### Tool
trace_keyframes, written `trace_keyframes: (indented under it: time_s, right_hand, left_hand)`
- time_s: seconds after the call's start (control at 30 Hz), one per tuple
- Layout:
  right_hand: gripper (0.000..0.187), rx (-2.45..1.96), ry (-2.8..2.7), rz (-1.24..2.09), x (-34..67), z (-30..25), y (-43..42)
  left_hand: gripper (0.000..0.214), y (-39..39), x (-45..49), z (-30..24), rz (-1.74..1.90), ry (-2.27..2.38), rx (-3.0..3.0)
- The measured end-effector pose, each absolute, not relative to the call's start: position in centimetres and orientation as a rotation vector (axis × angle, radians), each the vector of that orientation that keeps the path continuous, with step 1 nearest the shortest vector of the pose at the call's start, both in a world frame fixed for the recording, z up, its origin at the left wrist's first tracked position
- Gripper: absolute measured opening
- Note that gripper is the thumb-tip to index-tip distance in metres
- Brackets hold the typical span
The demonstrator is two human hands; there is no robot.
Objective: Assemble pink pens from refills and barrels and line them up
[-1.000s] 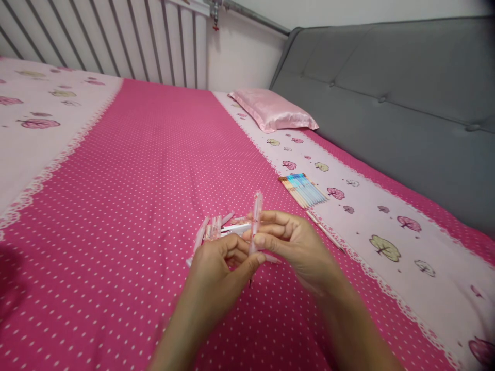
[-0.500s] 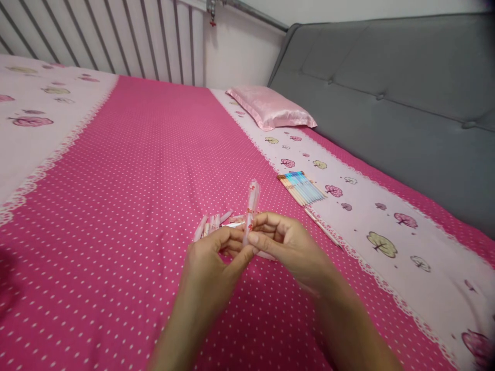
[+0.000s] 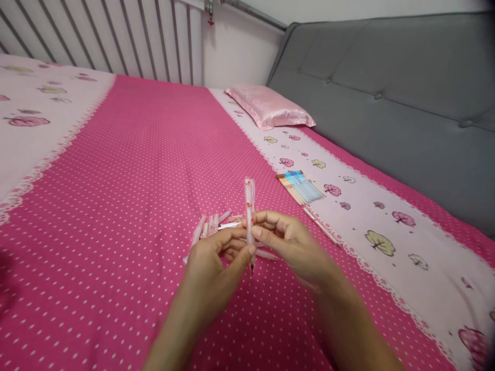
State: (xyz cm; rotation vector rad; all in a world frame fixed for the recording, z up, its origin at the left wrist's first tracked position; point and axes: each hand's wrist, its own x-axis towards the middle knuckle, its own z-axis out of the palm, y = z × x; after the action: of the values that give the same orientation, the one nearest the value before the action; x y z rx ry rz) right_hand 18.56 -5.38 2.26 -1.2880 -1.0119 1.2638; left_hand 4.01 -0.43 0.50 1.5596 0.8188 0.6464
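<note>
Between my hands stands a slim translucent pink pen with small red figures on its barrel. Its dark tip points down toward the bed. My left hand grips its lower part between thumb and fingers. From the other side, my right hand pinches the barrel a little higher, with the thumb in front. Just behind the left fingers lies a loose group of pink pens, partly hidden by my hands. Another pink pen shows below my right fingers.
To the right, a row of blue and beige pens lies side by side, with a single pale pen near it. A pink satin pillow rests by the grey headboard. A white radiator stands behind the polka-dot bedspread.
The pen has turned more upright, and its dark tip now shows below my left thumb. Both hands stay nearly in place, still on the pen.
</note>
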Motion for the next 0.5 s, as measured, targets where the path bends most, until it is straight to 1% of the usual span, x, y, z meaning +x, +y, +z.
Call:
trace_keyframes:
  time_s: [0.23,0.5]
  right_hand:
    - [0.033,-1.411,-0.994,1.128,18.23,2.04,-5.45]
    - [0.024,-1.514,-1.004,0.950,17.55,1.59,-5.49]
  left_hand:
    - [0.016,-0.51,4.00,0.60,0.681,1.015,1.557]
    - [0.016,-0.98,4.47,0.24,0.715,1.070,1.639]
